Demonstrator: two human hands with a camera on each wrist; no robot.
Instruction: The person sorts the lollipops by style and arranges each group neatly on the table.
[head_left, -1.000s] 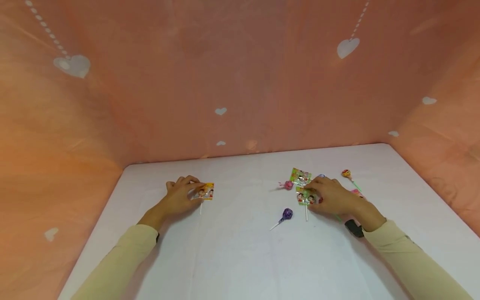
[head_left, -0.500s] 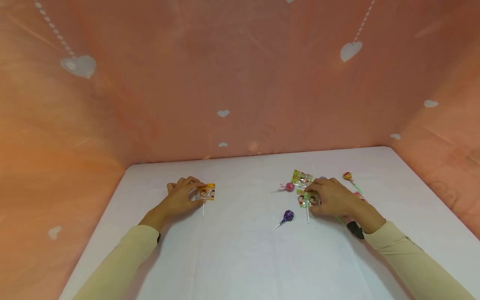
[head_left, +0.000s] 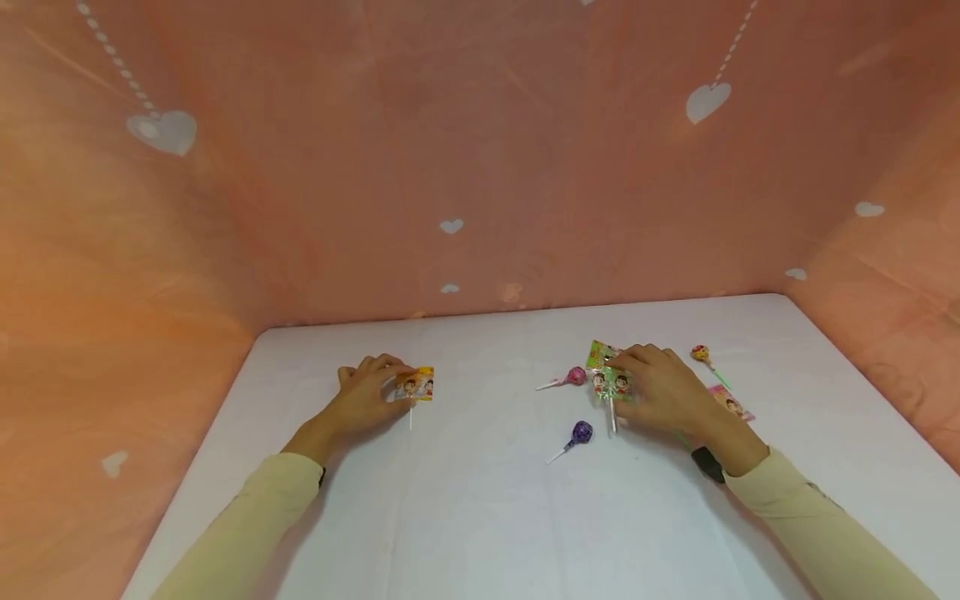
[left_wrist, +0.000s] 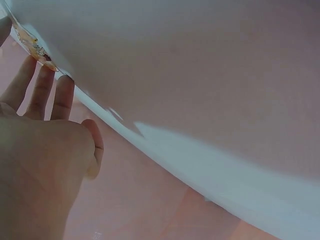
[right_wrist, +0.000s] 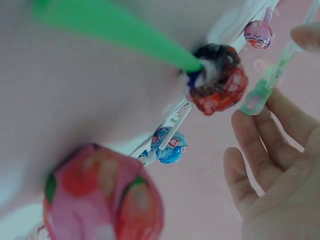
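Observation:
My left hand rests on the white table and pinches the left edge of a flat orange-wrapped lollipop, whose white stick points toward me. In the left wrist view the fingertips touch that wrapper. My right hand pinches a flat green-wrapped lollipop, which partly overlaps a second green-wrapped one behind it. The right wrist view shows the green wrapper edge-on beside my fingers.
Loose lollipops lie around my right hand: a pink round one, a purple one, a yellow-red one on a green stick, and a flat pink-wrapped one. Orange heart-print cloth walls close in the table on three sides.
My right hand has drawn the green lollipop back, up against the second green one. The pink round lollipop has shifted, its stick now pointing left. My left hand has barely moved.

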